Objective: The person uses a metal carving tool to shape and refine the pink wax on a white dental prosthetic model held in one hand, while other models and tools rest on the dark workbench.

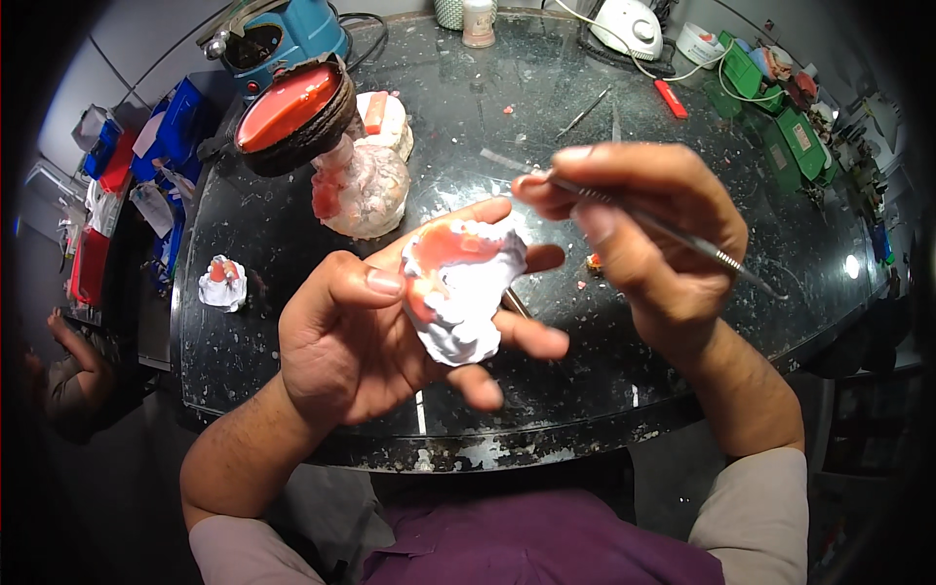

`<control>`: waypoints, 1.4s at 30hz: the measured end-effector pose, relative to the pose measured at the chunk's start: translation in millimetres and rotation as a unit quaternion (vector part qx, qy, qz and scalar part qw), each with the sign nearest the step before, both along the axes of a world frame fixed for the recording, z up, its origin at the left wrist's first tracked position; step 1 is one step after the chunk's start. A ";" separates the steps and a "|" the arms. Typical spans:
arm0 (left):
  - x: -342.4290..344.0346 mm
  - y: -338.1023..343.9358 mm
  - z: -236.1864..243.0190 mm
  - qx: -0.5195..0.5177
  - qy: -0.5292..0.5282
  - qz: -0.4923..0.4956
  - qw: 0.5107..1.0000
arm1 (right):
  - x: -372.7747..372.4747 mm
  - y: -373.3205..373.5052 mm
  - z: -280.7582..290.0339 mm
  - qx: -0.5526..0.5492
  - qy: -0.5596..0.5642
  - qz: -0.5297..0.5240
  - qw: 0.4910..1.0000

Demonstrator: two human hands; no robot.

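Purple cloth (546, 536) is closest. Past it, the person's left hand (356, 331) holds a white and pink model (473, 297), thumb on its left side, fingers spread wide. It runs near to far, narrow end near, just left of the right hand (658, 239), which pinches a thin metal tool (673, 231) slanting far left to near right.
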State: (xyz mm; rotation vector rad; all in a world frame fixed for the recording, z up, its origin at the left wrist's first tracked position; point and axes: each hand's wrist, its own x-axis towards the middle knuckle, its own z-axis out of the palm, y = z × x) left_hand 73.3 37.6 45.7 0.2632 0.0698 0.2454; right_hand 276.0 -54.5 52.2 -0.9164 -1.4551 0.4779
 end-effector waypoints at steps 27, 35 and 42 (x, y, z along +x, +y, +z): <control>4.8 -6.8 -27.0 0.074 0.073 0.021 0.994 | -15.1 1.2 -17.9 0.047 -0.163 -0.008 0.985; 6.3 -10.7 -24.2 0.105 0.113 0.031 0.988 | -15.9 2.6 -17.5 0.050 -0.159 0.007 0.986; 8.2 -12.0 -23.4 0.109 0.114 0.030 0.987 | -12.0 4.2 -21.2 0.057 -0.160 0.014 0.985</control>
